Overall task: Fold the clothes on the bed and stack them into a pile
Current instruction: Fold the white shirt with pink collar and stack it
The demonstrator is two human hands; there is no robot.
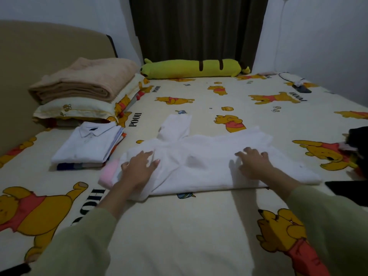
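Note:
A white garment point(201, 156) lies spread flat across the middle of the bed point(179, 236), one sleeve pointing away toward the far side. My left hand point(139, 168) presses flat on its left part, fingers apart. My right hand point(254, 164) rests flat on its right part, fingers spread. A pink piece point(108, 173) shows at the garment's left edge. To the left sits a pile of folded clothes point(89, 146) with a white collared shirt on top.
A folded beige blanket point(85, 80) lies on a pillow point(79, 110) at the far left by the headboard. A yellow plush bolster point(195, 68) lies along the far edge. Dark clothes point(358, 144) sit at the right edge. A phone and cable point(298, 86) lie far right.

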